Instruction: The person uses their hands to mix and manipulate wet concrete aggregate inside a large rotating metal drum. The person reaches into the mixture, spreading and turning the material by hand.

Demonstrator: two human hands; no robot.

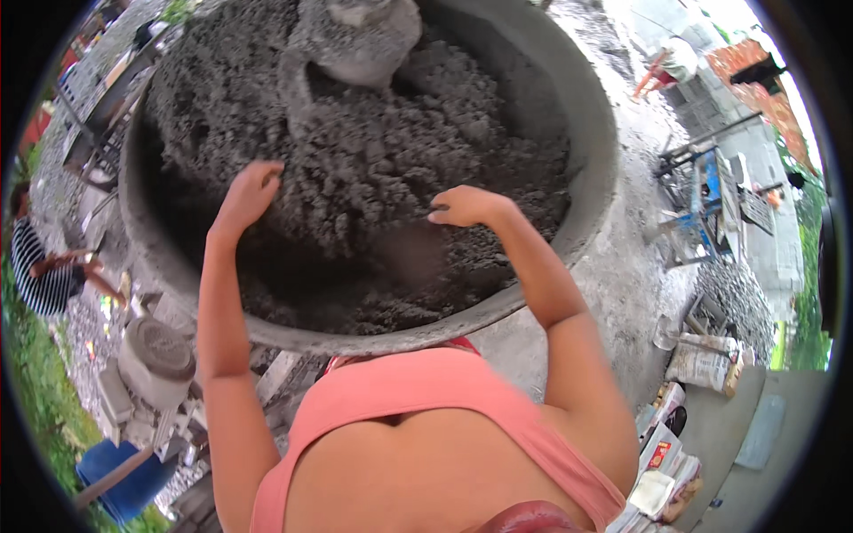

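Both my hands are over a wide round metal mixer drum holding a heap of grey, crumbly, damp mix. On the left, my left hand hovers above the mix, its fingers loosely bent with a gap at the thumb and nothing visible in them. My right hand is over the right part of the heap, thumb and fingers slightly apart, also with nothing visible in it. Between and below the hands, a brownish blurred patch shows against the mix; I cannot tell what it is.
A mix-coated central hub rises in the drum. At left are an upturned grey tub, a blue container and a person in stripes. At right stand a blue metal machine, a gravel pile and sacks. Another person bends farther off.
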